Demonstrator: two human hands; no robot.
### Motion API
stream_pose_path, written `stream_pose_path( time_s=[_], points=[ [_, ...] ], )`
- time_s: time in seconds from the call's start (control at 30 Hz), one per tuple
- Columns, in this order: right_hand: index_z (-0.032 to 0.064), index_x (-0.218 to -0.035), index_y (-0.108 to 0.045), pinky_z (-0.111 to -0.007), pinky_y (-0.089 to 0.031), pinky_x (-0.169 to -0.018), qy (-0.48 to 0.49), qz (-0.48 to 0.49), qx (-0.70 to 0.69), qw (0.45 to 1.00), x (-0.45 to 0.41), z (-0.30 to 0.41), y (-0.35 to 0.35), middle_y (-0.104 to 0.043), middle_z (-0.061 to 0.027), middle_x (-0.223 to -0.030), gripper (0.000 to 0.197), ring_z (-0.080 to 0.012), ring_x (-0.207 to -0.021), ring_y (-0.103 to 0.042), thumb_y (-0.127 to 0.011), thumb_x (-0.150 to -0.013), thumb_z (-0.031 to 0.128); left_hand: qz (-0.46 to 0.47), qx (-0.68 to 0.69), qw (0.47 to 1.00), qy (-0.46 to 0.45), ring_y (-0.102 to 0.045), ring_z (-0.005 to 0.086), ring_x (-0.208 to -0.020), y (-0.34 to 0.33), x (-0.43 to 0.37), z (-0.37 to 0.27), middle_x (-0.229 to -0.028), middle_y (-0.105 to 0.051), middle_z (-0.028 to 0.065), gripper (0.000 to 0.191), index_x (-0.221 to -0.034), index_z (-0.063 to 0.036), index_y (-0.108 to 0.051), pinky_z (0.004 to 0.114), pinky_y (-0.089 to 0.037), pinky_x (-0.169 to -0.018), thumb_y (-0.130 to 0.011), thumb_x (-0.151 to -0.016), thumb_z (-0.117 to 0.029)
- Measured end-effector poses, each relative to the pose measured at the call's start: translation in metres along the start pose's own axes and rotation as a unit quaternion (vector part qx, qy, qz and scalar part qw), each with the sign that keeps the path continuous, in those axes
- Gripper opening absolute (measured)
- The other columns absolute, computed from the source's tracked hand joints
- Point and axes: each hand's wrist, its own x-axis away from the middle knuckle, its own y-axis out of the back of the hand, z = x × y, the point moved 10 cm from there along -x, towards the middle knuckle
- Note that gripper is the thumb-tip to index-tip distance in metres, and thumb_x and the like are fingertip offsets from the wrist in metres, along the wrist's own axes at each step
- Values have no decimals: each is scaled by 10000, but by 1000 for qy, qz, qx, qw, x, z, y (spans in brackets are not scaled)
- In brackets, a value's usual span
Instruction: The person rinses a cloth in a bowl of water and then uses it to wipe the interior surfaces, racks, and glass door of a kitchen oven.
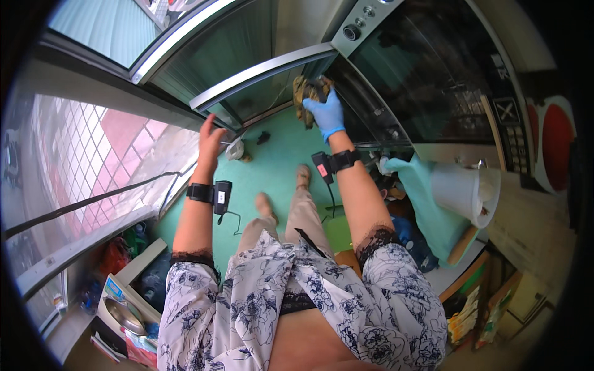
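Observation:
My right hand [327, 111], in a blue disposable glove, grips a crumpled brown and dark cloth [301, 99]. It holds the cloth beside the inner face of a glass panel with a silver metal top rail [264, 74]; whether the cloth touches the glass I cannot tell. My bare left hand [212, 143] is raised near the left end of that rail, thumb and forefinger apart, with nothing seen in it. To the right of the gloved hand stands a black-fronted appliance [417, 69] with knobs [351, 32] on its silver strip. Black devices are strapped to both wrists.
On the green floor [274, 143] lie a white plastic bag [235, 149] and a small dark object [263, 137]. A translucent white bucket [457, 190] rests by a turquoise cloth [417, 195] at right. A metal bowl [124, 315] sits lower left, below a window [116, 153].

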Motion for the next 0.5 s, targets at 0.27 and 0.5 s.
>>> stream_pose_path(
  time_s=[0.27, 0.5],
  points=[
    [158, -1328, -359, -429, -469, -845, 238, -18, 392, 888, -89, 54, -18, -402, -234, -1277, 704, -401, -999, -517, -686, -704, 171, -189, 118, 974, 50, -236, 204, -1324, 76, -22, 27, -1445, -279, 80, 713, -1399, -64, -257, 413, -159, -1061, -527, -838, -411],
    [145, -1296, -391, -462, -474, -848, 185, 2, 354, 917, -93, 28, -30, -344, -247, -1343, 634, -443, -1084, -496, -630, -712, 213, -143, 181, 971, 68, -158, 219, -1369, 79, -19, 36, -1476, -195, 100, 773, -1409, -34, -187, 397, -136, -1084, -376, -890, -575]
  ],
)
